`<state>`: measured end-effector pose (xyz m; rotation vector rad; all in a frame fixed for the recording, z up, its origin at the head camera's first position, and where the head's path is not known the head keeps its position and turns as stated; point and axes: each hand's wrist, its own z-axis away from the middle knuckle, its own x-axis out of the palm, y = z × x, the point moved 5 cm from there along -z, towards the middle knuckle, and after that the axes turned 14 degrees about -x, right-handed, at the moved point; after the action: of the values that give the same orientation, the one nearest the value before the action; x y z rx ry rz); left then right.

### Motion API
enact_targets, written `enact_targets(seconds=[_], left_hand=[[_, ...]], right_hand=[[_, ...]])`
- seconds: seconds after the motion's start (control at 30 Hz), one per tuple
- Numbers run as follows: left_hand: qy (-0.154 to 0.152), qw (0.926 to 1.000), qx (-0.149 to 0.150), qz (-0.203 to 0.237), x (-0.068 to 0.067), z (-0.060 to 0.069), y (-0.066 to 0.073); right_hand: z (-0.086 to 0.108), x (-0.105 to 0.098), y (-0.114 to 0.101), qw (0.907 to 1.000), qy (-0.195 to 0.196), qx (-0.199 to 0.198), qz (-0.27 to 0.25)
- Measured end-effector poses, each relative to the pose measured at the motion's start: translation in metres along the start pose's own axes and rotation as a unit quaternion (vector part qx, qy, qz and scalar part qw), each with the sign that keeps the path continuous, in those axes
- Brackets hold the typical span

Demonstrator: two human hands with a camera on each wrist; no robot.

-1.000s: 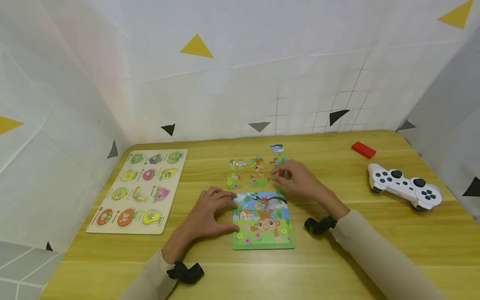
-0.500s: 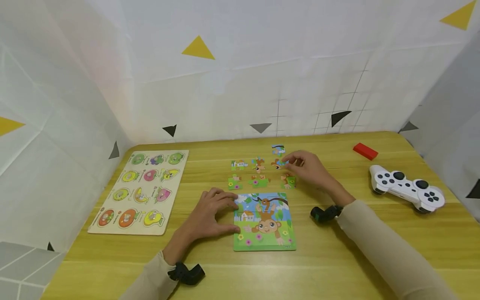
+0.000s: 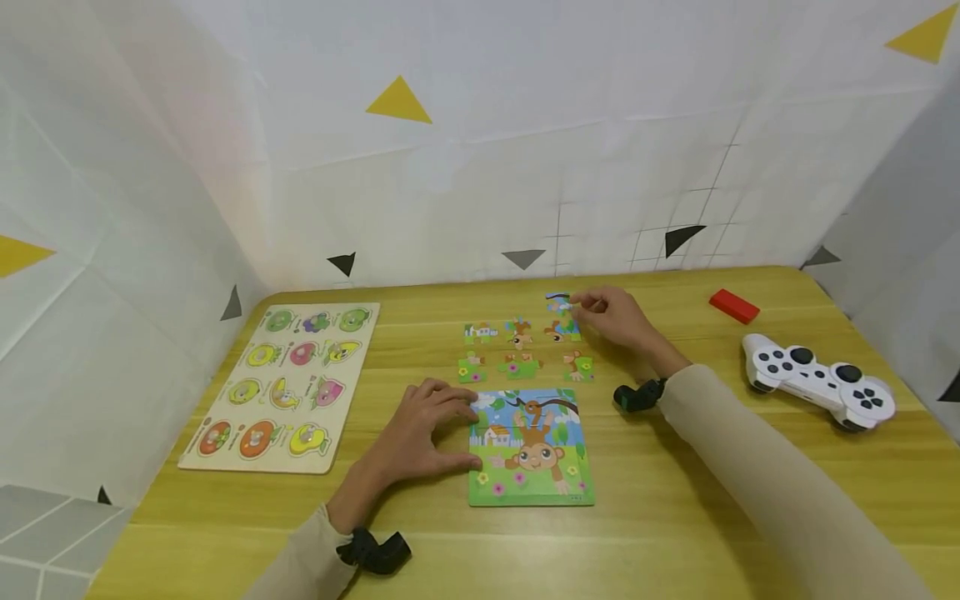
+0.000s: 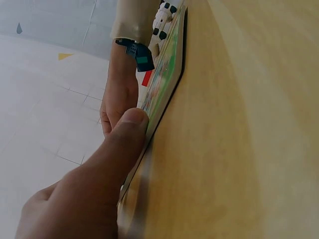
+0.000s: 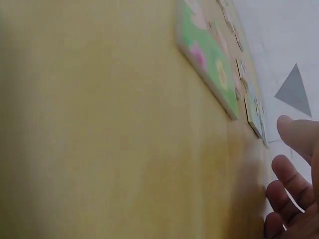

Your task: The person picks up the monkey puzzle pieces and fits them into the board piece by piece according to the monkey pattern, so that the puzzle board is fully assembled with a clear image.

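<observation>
My left hand (image 3: 415,437) rests at the left side of a square picture board (image 3: 528,492) showing a monkey, its thumb on the near part of that edge and its fingers by the far corner. In the left wrist view the thumb (image 4: 132,119) touches the board's edge. My right hand (image 3: 611,312) is at the right edge of a puzzle piece with a branch (image 3: 557,302). The right wrist view shows thumb and fingers apart, with nothing visible between them. Nearby lie a monkey-ear piece (image 3: 562,331), a house piece (image 3: 480,333) and a flower piece (image 3: 520,366).
A wooden fruit board (image 3: 300,392) lies on the left of the table. To the right are a white game controller (image 3: 817,379) and a red block (image 3: 734,306). A white sheet (image 3: 465,183) hangs behind the table.
My right hand has moved away from the lower right piece, past the monkey-ear piece, to the far branch piece. The pieces stay in place. My left hand stays at the board.
</observation>
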<state>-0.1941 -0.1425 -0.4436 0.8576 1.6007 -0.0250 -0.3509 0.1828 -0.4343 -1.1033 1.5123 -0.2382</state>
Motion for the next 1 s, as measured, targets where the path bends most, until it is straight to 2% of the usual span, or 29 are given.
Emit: enact_targets(seconds=[0.3, 0.5, 0.67, 0.87, 1.0], left_hand=[[-0.004, 1.0, -0.006, 0.0, 0.0, 0.001, 0.0], [-0.001, 1.0, -0.002, -0.005, 0.0, 0.001, 0.0], [0.0, 1.0, -0.003, -0.005, 0.0, 0.0, 0.0], [0.0, 1.0, -0.003, -0.006, -0.001, 0.0, 0.0], [0.0, 1.0, -0.004, -0.007, -0.001, 0.0, 0.0]], right_hand=[[-0.022, 0.004, 0.005, 0.9994, -0.027, 0.016, -0.013], [-0.032, 0.006, 0.006, 0.997, -0.059, 0.007, 0.05], [-0.038, 0.008, 0.006, 0.9919, -0.088, 0.018, 0.09], [-0.04, 0.006, 0.006, 0.9923, -0.096, 0.038, 0.069], [-0.039, 0.005, 0.006, 0.9951, -0.077, 0.049, 0.036]])
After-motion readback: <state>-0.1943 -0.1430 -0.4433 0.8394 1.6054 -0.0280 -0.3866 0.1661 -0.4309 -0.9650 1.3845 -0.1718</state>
